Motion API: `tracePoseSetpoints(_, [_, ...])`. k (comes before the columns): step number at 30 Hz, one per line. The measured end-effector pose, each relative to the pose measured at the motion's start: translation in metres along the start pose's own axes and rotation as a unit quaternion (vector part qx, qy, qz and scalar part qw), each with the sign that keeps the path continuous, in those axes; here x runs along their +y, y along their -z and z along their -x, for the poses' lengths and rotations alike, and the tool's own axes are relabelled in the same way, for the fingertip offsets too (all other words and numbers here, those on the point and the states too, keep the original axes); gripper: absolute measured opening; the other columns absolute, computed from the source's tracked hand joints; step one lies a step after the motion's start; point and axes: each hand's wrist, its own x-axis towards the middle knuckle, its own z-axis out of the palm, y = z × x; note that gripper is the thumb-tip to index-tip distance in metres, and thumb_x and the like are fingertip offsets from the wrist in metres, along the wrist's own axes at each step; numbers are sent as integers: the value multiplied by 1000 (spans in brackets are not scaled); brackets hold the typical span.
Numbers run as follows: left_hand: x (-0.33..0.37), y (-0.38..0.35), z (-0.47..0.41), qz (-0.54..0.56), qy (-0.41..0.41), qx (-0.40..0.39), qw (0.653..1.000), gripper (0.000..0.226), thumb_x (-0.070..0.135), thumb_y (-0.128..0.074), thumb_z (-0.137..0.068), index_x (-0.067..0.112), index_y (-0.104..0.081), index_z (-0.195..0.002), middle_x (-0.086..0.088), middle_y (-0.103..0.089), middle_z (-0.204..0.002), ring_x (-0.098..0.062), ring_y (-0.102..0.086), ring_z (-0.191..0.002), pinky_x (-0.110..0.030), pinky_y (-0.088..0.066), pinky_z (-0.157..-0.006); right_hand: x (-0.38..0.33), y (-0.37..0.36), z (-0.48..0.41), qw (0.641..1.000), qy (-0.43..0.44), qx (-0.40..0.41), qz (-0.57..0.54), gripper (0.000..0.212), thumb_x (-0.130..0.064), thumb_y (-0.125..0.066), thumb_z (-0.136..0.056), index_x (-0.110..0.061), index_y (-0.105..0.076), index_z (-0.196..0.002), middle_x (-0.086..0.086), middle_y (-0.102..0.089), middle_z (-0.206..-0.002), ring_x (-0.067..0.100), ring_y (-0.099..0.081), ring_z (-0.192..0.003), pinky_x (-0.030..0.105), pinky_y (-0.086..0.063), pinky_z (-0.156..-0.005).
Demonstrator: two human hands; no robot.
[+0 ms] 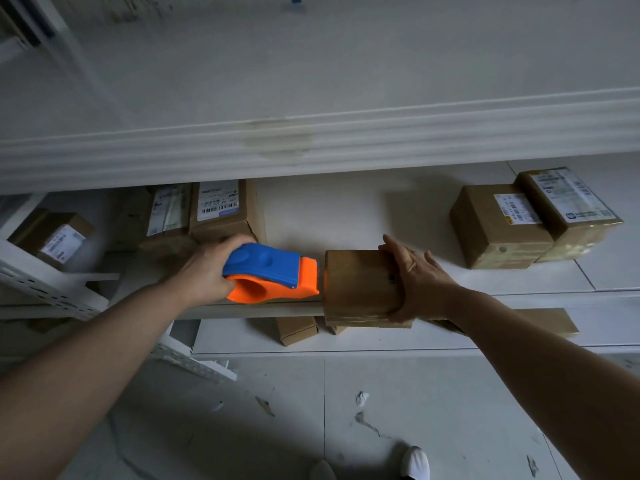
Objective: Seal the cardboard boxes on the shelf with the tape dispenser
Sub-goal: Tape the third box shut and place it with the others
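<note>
A small brown cardboard box (360,285) sits at the front edge of the white shelf (346,209), partly overhanging it. My right hand (419,282) grips the box's right side, fingers over the top and thumb below. My left hand (204,271) holds a blue and orange tape dispenser (273,273) by its rear. The dispenser's orange nose touches the box's left face.
Two labelled boxes (533,220) stand at the right of the shelf, and several labelled boxes (207,209) at the back left. An upper shelf edge (311,140) overhangs. More boxes (296,329) lie on the lower shelf. The floor and my white shoes (415,462) are below.
</note>
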Motion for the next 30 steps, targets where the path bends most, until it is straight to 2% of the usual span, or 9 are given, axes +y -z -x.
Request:
tracePoseSetpoints(4, [2,-9,-6,-10,-18,21,1000,66,-13,-61,-65,20,-54,-122,-5,-64,-102,-20,-61,-92,-26,-45,-72,-4,0,2,999,13,-6,47,132,-40,-82,-64,-18,14,-152,-1,1,-162,16,8,-148,47,6,-117])
tracePoseSetpoints(6, [5,-7,-7,-13,-20,23,999,65,-13,-61,-65,20,-54,-121,-6,-64,-99,-21,-61,-90,-31,-49,-73,-8,-4,2,991,44,-9,124,132,-51,-78,-66,-18,18,-151,-1,19,-159,16,21,-145,47,13,-115])
tracePoseSetpoints(8, [7,-5,-7,-19,-24,21,999,64,-13,-61,-65,19,-54,-120,-6,-63,-98,-21,-61,-88,-30,-48,-72,-12,-13,4,979,88,3,184,133,-66,-70,-66,-15,18,-151,0,27,-155,18,26,-143,45,18,-113])
tracePoseSetpoints(12, [10,-8,-7,-14,-24,32,999,62,-13,-61,-66,17,-56,-119,-7,-63,-100,-23,-60,-92,-27,-43,-74,-15,-22,6,968,104,13,228,130,-73,-64,-65,-9,8,-152,5,15,-158,24,16,-146,46,13,-116])
tracePoseSetpoints(17, [8,-11,0,-22,-17,42,999,61,-11,-63,-68,19,-54,-121,-5,-62,-100,-22,-60,-92,-29,-43,-74,-23,-26,13,971,99,46,215,121,-72,-62,-66,-12,-6,-154,6,0,-159,26,2,-147,50,-3,-119])
tracePoseSetpoints(21, [9,-12,1,-26,-14,39,999,61,-9,-63,-68,19,-53,-121,-6,-62,-101,-23,-60,-92,-32,-47,-76,-45,-41,8,966,129,45,219,105,-69,-43,-71,-10,-16,-153,8,-13,-160,26,-10,-148,47,-8,-116])
tracePoseSetpoints(24, [11,-11,-1,-34,-7,38,999,60,-9,-63,-68,19,-53,-121,-9,-61,-104,-25,-60,-95,-36,-49,-80,-46,-44,2,963,132,27,234,106,-68,-46,-69,-12,-16,-153,7,-12,-160,23,-8,-148,46,-8,-115])
tracePoseSetpoints(27, [13,-11,-1,-30,-5,43,999,62,-11,-63,-68,16,-53,-123,-10,-62,-106,-25,-60,-98,-32,-47,-80,-54,-40,3,968,127,36,212,98,-68,-35,-73,-8,-26,-150,10,-22,-158,24,-17,-146,49,-16,-114])
tracePoseSetpoints(30, [11,-11,1,-39,-5,39,998,63,-10,-64,-68,19,-52,-123,-10,-61,-107,-25,-59,-98,-37,-50,-83,-64,-44,2,964,143,39,222,96,-61,-34,-73,-7,-24,-151,12,-20,-158,26,-16,-146,46,-6,-116])
